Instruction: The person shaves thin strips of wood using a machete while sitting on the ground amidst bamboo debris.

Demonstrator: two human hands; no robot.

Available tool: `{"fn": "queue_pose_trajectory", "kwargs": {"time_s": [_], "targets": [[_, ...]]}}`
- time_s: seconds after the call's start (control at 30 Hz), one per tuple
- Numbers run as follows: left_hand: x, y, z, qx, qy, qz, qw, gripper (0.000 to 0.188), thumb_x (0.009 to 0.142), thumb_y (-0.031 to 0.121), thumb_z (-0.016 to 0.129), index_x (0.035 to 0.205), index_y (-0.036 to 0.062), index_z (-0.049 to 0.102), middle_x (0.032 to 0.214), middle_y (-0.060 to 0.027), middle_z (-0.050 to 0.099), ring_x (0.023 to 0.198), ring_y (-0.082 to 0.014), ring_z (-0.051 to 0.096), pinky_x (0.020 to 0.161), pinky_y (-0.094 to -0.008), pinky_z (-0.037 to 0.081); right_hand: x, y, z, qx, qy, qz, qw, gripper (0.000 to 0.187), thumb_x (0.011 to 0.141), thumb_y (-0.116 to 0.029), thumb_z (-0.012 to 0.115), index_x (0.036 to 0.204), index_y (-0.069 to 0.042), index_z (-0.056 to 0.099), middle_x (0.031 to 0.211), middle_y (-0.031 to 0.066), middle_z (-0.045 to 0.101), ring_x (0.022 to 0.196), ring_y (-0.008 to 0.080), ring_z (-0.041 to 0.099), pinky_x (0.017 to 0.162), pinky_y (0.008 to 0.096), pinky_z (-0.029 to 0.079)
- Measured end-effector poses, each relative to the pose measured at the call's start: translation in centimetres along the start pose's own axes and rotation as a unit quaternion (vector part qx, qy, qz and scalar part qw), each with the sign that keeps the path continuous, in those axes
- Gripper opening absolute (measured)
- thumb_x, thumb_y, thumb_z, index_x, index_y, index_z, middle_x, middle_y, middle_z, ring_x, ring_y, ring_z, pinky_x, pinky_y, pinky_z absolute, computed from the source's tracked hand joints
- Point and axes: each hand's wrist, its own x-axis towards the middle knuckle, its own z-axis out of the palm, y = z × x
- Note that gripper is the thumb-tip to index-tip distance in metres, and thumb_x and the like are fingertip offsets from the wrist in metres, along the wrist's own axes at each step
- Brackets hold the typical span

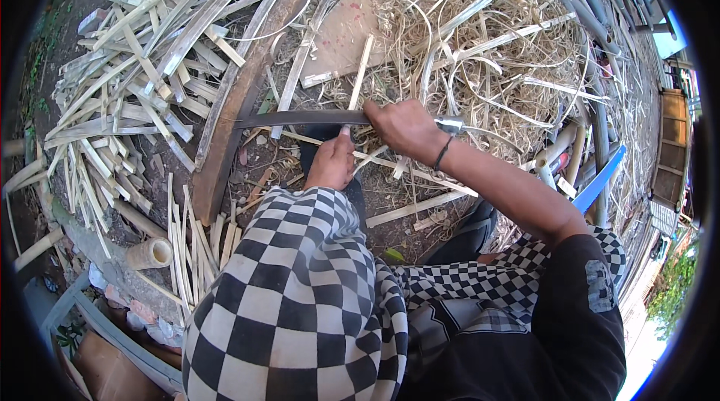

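Note:
My right hand (405, 127) is closed round the grip of a long dark machete (300, 119), whose blade reaches out to the left with its tip over a wooden beam (217, 168). A silver-coloured end of the handle (450, 125) shows past my fist. Just below the blade, my left hand (331, 162) is closed with the thumb laid along the top. From that thumb a pale bamboo strip (363, 71) runs away under the blade, pinched in the hand. My left forearm is hidden behind my bent knee in checkered cloth (292, 281).
Split bamboo strips (142, 93) lie heaped at the left, and curly shavings (480, 63) spread at the far right. Beside the shavings lies a flat brown board (345, 37). A blue saw-like blade (600, 180) stands at the right. A bamboo tube (150, 254) lies lower left.

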Motion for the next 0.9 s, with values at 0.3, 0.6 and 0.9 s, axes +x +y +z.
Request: {"fn": "queue_pose_trajectory", "kwargs": {"time_s": [0.3,0.6,0.9], "targets": [[0.0,-1.0,-0.5,-0.023,-0.002,0.020,1.000,0.045,0.104,0.050,0.040,0.081,0.0118,0.044,0.055,0.0047,0.032,0.038,-0.0065,0.025,0.034,-0.0265,0.018,-0.2,0.1,0.5,-0.015,0.000,0.023,1.000,0.012,0.088,-0.009,0.057,0.096,-0.001,0.057,0.069,0.0171,0.068,0.062,0.0303,0.070,0.053,0.0418,0.055],[0.2,-0.8,0.0,-0.027,-0.002,0.008,1.000,0.045,0.105,0.048,0.038,0.079,0.0114,0.044,0.055,0.0040,0.032,0.037,-0.0072,0.026,0.034,-0.0261,0.019,0.5,1.7,0.5,-0.017,0.011,0.031,0.999,0.014,0.092,-0.012,0.053,0.101,-0.002,0.055,0.064,0.0187,0.064,0.057,0.0362,0.066,0.052,0.0477,0.052],[-0.2,-0.2,-0.2,-0.029,-0.001,0.020,0.999,0.047,0.104,0.052,0.039,0.077,0.0132,0.043,0.054,0.0043,0.030,0.037,-0.0073,0.028,0.034,-0.0266,0.018,1.4,1.0,-0.2,0.017,0.016,0.024,0.999,0.014,0.088,-0.011,0.055,0.096,0.000,0.058,0.070,0.0168,0.068,0.063,0.0330,0.069,0.056,0.0456,0.054]]}}
